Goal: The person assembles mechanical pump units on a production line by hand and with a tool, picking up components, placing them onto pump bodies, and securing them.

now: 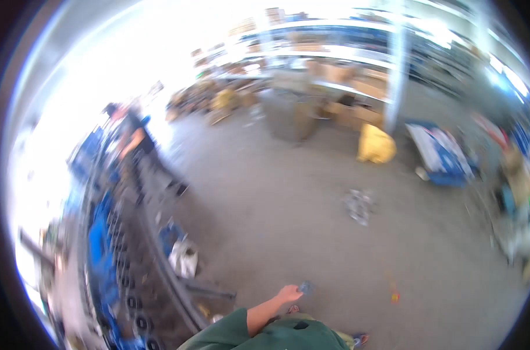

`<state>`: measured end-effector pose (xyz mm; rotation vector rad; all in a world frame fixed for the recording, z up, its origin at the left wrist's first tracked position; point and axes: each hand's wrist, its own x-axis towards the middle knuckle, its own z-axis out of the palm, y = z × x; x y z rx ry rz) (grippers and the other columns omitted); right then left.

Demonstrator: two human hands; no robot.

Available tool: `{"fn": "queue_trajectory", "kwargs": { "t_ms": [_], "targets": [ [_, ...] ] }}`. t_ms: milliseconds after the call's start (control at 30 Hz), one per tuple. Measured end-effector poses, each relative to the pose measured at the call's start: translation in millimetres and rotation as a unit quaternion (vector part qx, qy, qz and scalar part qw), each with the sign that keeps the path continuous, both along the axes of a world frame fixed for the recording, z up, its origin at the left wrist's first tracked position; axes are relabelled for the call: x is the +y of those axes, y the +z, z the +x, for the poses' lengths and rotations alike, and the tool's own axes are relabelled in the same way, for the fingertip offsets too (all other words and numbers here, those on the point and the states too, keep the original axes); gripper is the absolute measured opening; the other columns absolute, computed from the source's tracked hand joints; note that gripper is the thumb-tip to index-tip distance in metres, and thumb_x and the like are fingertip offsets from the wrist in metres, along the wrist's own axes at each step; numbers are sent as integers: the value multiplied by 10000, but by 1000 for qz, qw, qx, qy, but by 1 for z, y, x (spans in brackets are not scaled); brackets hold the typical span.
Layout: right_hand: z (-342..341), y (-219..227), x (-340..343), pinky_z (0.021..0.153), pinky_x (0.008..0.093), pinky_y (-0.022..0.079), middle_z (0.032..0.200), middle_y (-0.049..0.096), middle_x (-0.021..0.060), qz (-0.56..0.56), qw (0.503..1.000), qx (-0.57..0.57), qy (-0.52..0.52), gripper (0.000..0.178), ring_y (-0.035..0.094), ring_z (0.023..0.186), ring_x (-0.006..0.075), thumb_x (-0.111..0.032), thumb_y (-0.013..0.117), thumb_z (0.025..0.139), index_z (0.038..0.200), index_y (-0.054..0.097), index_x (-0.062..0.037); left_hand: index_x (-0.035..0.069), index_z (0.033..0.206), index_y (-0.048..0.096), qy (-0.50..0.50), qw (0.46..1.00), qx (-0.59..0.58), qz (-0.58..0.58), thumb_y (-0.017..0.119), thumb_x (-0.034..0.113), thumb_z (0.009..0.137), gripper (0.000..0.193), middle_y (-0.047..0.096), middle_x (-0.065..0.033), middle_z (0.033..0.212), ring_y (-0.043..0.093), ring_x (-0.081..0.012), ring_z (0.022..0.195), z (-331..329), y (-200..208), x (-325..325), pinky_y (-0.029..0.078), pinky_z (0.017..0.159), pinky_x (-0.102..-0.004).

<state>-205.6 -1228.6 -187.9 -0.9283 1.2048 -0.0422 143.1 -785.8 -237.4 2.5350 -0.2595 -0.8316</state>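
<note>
My left hand (pixel 289 293) reaches out ahead of my green sleeve, low in the middle of the view. Its fingers are closed on a small bluish-grey thing (pixel 305 287), too blurred for me to name. Thing and hand are held above the grey floor (pixel 276 221), in front of my feet. My right hand does not show.
A long bench (pixel 151 245) with blue parts and dark round pieces runs along the left, where another person (pixel 138 137) leans in. A white sack (pixel 184 258) lies beside it. Ahead are a yellow bag (pixel 375 144), a large box (pixel 285 114) and shelves; a loaded cart (pixel 443 153) stands right.
</note>
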Motion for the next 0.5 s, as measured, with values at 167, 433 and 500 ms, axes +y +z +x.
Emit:
{"fn": "queue_trajectory", "kwargs": {
  "t_ms": [167,433,500],
  "targets": [
    [185,-19,101,507,351,440,788,621,31,92,948,123,279,264,563,635,179,-381,508,1005,976,635,-151,28,1000,723,220,969,15,-115,617,422,865,429,728,-205,995,685,-394,988,18,22,96,547,848,-477],
    [435,-80,152,409,301,420,672,611,40,136,884,221,390,370,555,504,159,-447,500,1029,909,624,-120,24,1000,723,533,827,27,-174,627,405,861,417,745,-156,925,703,-346,970,33,-1,246,547,863,-456],
    [557,-71,219,351,303,326,515,499,11,-68,816,122,561,405,485,398,146,-422,568,996,699,510,-153,29,1002,739,602,784,37,-147,622,408,853,424,753,-151,948,711,-344,963,10,-18,282,550,871,-445]
  ]
}}
